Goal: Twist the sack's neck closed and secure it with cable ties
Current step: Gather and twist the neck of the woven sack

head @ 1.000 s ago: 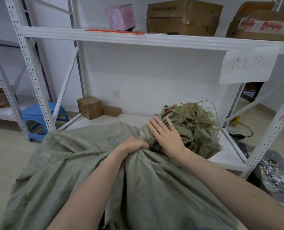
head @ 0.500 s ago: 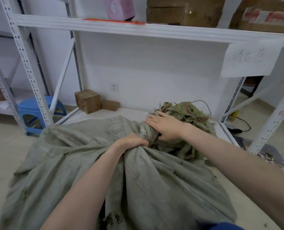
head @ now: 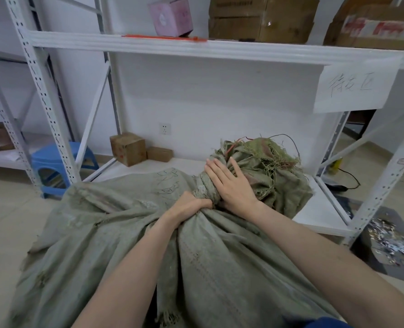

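Observation:
A big grey-green woven sack lies in front of me, its body spread toward the camera. Its neck is gathered and twisted into a thick rope. My left hand is clenched on the base of the neck. My right hand lies over the neck just beyond, fingers spread and wrapped partly around it. The frayed mouth of the sack flares out past my right hand, onto the low shelf. A thin black strand arcs above the frayed mouth. I cannot tell whether it is a cable tie.
A white metal rack stands ahead, with a low shelf board, an upright at left and another at right. Two small cardboard boxes sit at the back. A blue stool is at left. Scraps litter the right floor.
My right hand has shifted on the twisted neck, from reaching across the frayed mouth to lying over the neck with the fingers spread. My left hand has kept its grip.

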